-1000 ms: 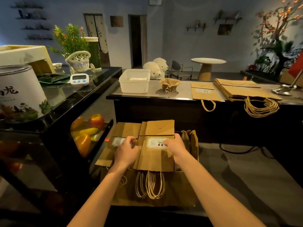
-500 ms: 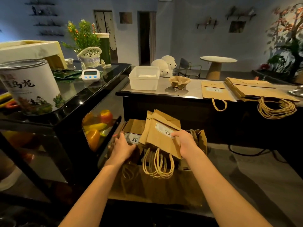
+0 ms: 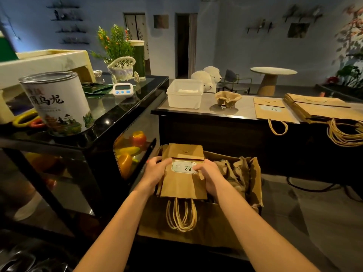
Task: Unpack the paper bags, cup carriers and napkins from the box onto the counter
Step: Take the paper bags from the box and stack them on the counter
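Note:
A stack of folded brown paper bags (image 3: 182, 183) with a white label is held flat over the open cardboard box (image 3: 253, 185) on the floor. My left hand (image 3: 155, 171) grips its left edge and my right hand (image 3: 209, 176) grips its right edge. The rope handles hang down toward me. Crumpled brown paper items sit in the right half of the box. On the counter (image 3: 245, 110) lie one paper bag (image 3: 272, 111), a larger pile of bags (image 3: 322, 108), a brown cup carrier (image 3: 227, 99) and a white tub of napkins (image 3: 184, 96).
A black glass display case (image 3: 125, 107) stands to the left, carrying a tea tin (image 3: 59, 103), a timer (image 3: 122, 90) and a flower basket (image 3: 121, 67). Fruit shows inside it. A black cable (image 3: 314, 188) lies on the floor to the right.
Two separate bundles of bags, one in each hand, have come together into one stack held by both hands. The view has shifted slightly.

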